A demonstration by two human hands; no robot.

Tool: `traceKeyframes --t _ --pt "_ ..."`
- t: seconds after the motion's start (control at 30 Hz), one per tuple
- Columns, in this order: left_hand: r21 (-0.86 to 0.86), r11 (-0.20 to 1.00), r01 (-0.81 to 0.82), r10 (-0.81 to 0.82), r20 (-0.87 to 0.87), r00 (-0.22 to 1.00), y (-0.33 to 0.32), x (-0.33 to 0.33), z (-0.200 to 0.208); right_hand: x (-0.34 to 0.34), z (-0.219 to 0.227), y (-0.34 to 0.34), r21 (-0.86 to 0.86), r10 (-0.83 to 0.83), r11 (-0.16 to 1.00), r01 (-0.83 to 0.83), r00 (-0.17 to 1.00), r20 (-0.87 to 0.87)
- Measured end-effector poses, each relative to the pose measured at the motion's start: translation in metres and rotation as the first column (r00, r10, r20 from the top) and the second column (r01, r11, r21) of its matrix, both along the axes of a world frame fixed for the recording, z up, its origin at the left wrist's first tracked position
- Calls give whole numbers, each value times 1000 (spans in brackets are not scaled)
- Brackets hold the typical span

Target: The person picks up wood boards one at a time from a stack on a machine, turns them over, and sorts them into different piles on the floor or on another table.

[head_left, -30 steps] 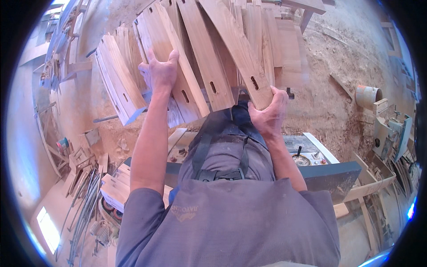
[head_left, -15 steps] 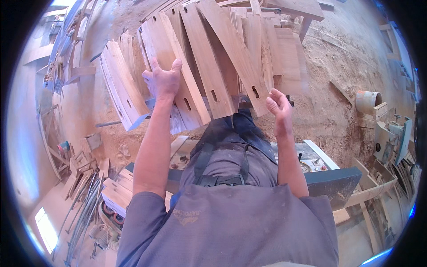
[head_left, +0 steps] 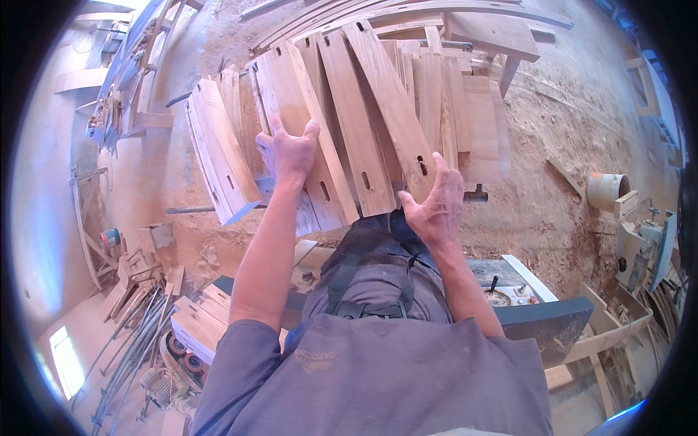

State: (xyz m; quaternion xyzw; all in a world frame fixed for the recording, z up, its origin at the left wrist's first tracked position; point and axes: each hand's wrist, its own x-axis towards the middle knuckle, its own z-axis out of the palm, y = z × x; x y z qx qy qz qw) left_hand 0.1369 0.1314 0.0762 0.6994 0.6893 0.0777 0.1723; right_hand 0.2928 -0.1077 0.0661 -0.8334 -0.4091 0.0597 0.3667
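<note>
My left hand [head_left: 291, 151] lies across a pale wooden board [head_left: 302, 94] with slots at its ends. Its thumb reaches toward the board's right edge and its bent fingers go over the left edge. My right hand [head_left: 438, 207] grips the near end of another slotted board [head_left: 389, 102], which slants over its neighbours; the thumb is at its left edge, the fingers at its right. Between them lies a further slotted board [head_left: 355, 123]. To the left of my left hand is a separate pair of boards [head_left: 222, 152].
Several more boards [head_left: 476, 123] lie to the right in the stack. A dark metal bar end [head_left: 476, 194] sticks out beside my right hand. A bucket [head_left: 606, 190] stands on the dusty floor at right. Close to my body is a machine with a dark edge [head_left: 549, 320]. Metal rods [head_left: 131, 349] lie lower left.
My right hand has come down from beside the slanting board and closed on its near end. My left hand keeps its place on its board. The whole view has shifted slightly.
</note>
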Motion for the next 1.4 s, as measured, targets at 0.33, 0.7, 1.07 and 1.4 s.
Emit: traceKeyframes --t 0.33,0.7,1.07,1.4 --pt "29 999 16 -17 28 999 -1 0 -4 23 -33 7 -34 -5 998 -45 520 -854" --pt "394 862 319 -343 -9 939 -27 24 3 18 -36 19 49 97 992 -113 469 -878" --pt "-109 994 8 38 414 910 -57 117 -26 52 -48 -22 243 272 898 366 -29 -962" --pt "-134 991 13 64 554 830 -32 101 -37 82 -80 -65 236 170 851 468 180 -969"
